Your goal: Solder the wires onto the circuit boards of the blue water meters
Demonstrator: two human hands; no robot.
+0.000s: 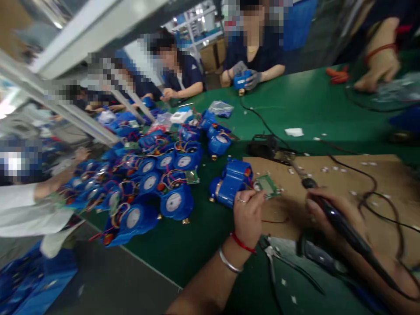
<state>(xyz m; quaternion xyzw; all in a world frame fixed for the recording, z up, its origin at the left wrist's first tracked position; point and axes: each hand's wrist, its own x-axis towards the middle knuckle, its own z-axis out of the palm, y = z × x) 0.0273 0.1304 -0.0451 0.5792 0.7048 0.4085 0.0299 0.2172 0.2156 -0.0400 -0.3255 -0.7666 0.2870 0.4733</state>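
Observation:
My left hand (248, 215) pinches the edge of a small green circuit board (267, 185) that is wired to a blue water meter (231, 181) lying on its side on the green table (315, 105). My right hand (331, 214) grips a black soldering iron (341, 225), its thin tip pointing up and left toward the board over a brown cardboard mat (354, 175). A red string and a silver bangle sit on my left wrist.
A heap of blue water meters (154, 175) with coloured wires fills the table's left. Pliers (278, 258) lie near my wrists. Black cables (370, 183) cross the mat. Other people sit along the far side; one gloved person holds a meter (242, 80).

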